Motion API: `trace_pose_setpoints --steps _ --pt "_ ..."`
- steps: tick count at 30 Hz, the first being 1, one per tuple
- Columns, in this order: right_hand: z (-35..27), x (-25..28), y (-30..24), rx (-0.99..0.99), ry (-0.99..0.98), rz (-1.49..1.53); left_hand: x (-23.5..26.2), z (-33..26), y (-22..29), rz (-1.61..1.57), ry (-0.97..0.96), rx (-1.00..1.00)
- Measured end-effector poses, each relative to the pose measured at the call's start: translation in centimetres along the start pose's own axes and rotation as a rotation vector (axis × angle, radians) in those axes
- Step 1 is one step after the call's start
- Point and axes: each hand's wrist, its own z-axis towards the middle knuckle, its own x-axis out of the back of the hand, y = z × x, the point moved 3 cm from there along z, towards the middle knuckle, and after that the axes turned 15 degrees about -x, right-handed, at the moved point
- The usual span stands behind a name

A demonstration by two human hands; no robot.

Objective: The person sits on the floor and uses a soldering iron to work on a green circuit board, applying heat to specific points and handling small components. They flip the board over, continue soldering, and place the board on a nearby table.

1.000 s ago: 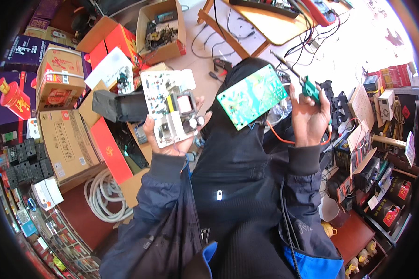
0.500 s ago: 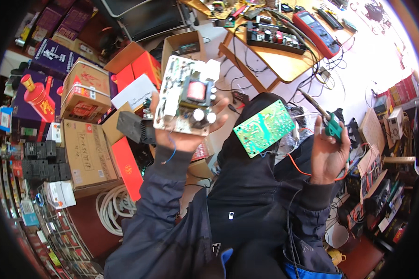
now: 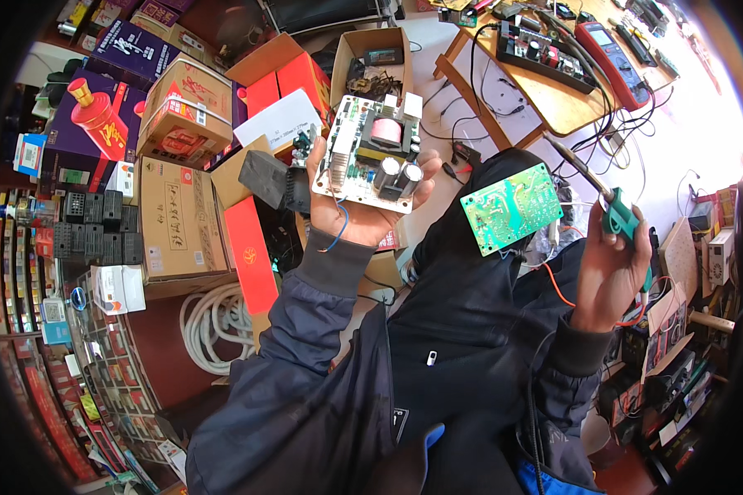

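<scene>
My left hand (image 3: 363,221) is wrapped round a populated circuit board (image 3: 357,177), its parts facing up. The board carries a transformer, two large round capacitors and a silver heatsink, and a blue wire (image 3: 336,235) dangles from its lower edge. Across from it, my right hand (image 3: 609,272) grips a soldering iron (image 3: 619,216) by its green handle, the dark shaft slanting up and left. A second, green circuit board (image 3: 512,213) rests on my leg with its solder side up. Beneath that board's right end an orange wire (image 3: 558,287) runs out.
A wooden table (image 3: 545,115) at the far right bears a red multimeter (image 3: 611,62) and an open black device (image 3: 545,59). Cardboard boxes (image 3: 182,216) crowd the left, with a coiled white hose (image 3: 215,330) below them. Cables trail on the floor beneath the table.
The whole view has shifted, so the scene sits further right. The board in my left hand is tilted a little differently. Both hands keep their hold.
</scene>
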Motion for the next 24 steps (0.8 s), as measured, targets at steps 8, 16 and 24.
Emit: trace_pose_setpoints --steps 8,16,24 --pt "-0.6 -3.5 2.8 -0.087 -0.124 0.021 -1.6 -4.9 -1.2 0.025 0.113 -0.067" --pt "-2.1 -7.3 8.2 -0.258 -0.197 -0.019 -2.1 -10.1 -4.2 0.145 0.191 -0.100" --pt "-2.5 -11.1 10.0 -0.296 -0.237 0.120 -4.7 -9.2 -4.3 -0.032 0.176 -0.265"
